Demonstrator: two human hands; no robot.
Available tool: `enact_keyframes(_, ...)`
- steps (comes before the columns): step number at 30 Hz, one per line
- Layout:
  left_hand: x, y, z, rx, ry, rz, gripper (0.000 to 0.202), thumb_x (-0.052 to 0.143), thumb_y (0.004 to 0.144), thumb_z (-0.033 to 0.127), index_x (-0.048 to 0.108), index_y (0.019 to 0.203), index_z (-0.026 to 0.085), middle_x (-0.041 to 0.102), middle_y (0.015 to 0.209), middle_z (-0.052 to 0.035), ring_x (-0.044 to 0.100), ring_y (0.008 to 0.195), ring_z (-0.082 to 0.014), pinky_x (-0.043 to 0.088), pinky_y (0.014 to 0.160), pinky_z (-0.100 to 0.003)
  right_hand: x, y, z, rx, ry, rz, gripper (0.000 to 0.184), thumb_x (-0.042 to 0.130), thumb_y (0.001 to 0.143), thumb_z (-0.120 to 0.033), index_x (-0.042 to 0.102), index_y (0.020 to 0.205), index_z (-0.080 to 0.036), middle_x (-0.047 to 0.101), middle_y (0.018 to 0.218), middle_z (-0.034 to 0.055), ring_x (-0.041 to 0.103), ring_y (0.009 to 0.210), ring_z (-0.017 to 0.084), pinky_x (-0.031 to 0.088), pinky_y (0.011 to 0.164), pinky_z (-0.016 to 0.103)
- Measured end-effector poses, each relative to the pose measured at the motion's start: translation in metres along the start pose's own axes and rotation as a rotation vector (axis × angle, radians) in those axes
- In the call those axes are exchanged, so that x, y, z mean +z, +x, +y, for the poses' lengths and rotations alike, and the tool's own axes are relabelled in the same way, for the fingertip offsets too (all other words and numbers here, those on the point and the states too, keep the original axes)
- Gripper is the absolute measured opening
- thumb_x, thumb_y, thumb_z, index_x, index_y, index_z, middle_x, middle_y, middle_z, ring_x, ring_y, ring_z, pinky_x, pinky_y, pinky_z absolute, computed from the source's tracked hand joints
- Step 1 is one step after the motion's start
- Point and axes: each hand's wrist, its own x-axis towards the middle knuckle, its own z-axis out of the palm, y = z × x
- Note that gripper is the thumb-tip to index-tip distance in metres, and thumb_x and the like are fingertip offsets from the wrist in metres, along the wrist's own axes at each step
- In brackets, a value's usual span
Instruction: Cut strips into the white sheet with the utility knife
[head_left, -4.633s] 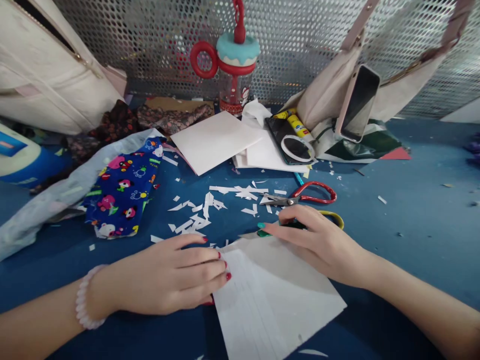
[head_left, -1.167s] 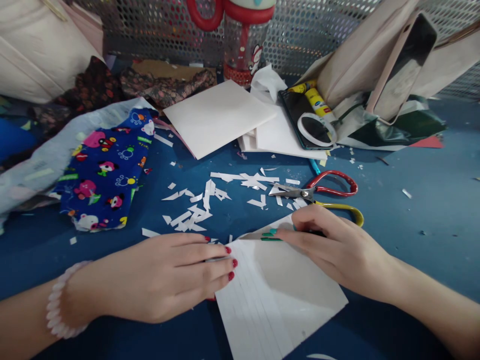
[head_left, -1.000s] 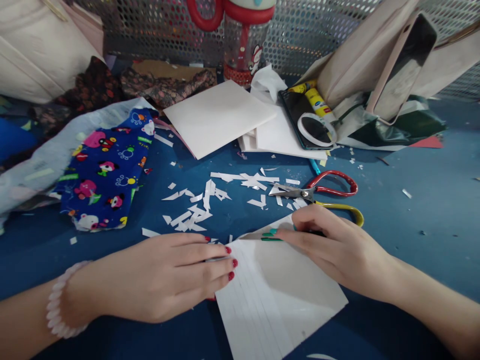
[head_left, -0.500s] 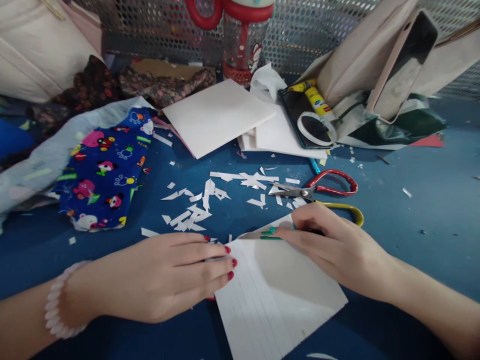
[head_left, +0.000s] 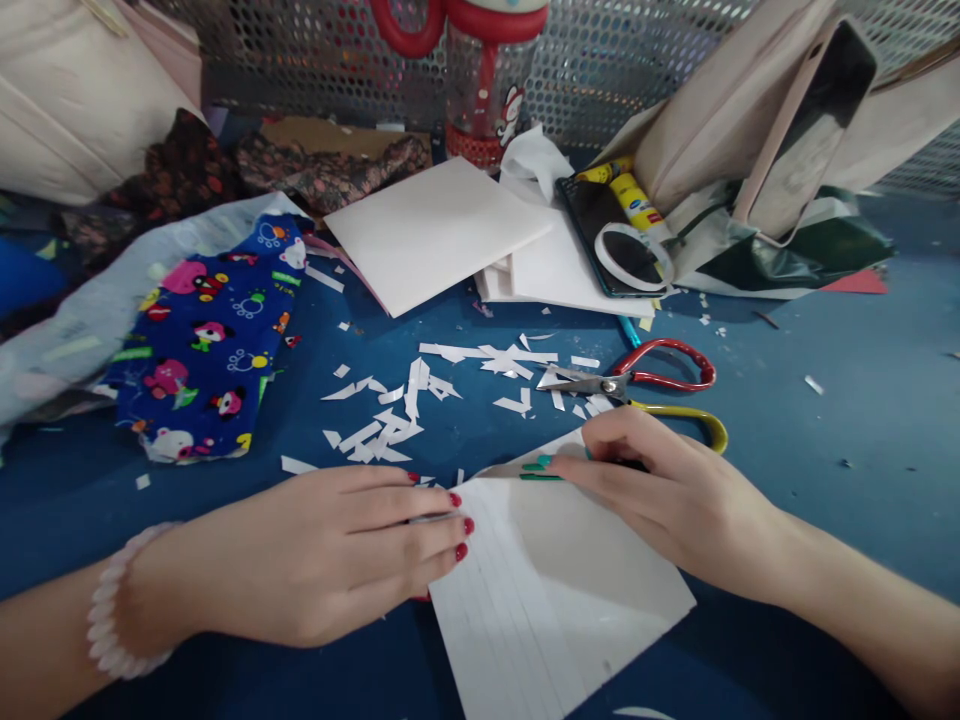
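A white card (head_left: 555,600) lies at a slant on the blue table in front of me, with pale parallel strips or lines along its left part. My left hand (head_left: 322,560) rests flat over the card's left edge, fingers stretched out, thumb hidden. A bit of red shows under that hand. At the card's far edge, my right hand (head_left: 660,500) is closed, its fingertips pinching the card's upper edge. Just beyond the right hand, scissors (head_left: 611,385) with one red and one yellow handle lie spread. Thin white paper scraps (head_left: 390,425) are scattered beyond the card.
Blue cartoon-print fabric (head_left: 217,340) lies at left. White boards (head_left: 442,235) are stacked at the back, beside a phone (head_left: 592,215) with a tape roll (head_left: 634,258) on it. A red-lidded cup (head_left: 487,90) stands by the mesh panel. Another phone (head_left: 814,130) leans at right.
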Motion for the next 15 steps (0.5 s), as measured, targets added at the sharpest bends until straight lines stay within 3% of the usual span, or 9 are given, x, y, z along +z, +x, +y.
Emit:
enact_keyframes(7, -0.0006, 0.0001, -0.0002, -0.004, -0.001, -0.014, 0.043, 0.027, 0.110, 0.013, 0.069, 0.113, 0.015, 0.077, 0.114, -0.0019, 0.068, 0.108, -0.0141, 0.048, 0.100, -0.027, -0.0007, -0.0014, 0.0017, 0.106, 0.058, -0.050, 0.046, 0.029, 0.103, -0.055, 0.064, 0.099, -0.025, 0.058, 0.081, 0.0041, 0.060, 0.068, 0.017, 0.047, 0.053, 0.028)
enact_keyframes(15, -0.0010, -0.0007, 0.0013, 0.006, 0.017, -0.002, 0.045, 0.026, 0.110, 0.012, 0.071, 0.109, 0.015, 0.078, 0.110, -0.0020, 0.068, 0.106, -0.0136, 0.050, 0.098, -0.026, -0.0013, 0.0024, 0.0006, 0.046, 0.073, -0.048, 0.036, 0.034, 0.102, -0.045, 0.064, 0.099, -0.025, 0.058, 0.082, 0.0040, 0.057, 0.062, 0.016, 0.045, 0.053, 0.029)
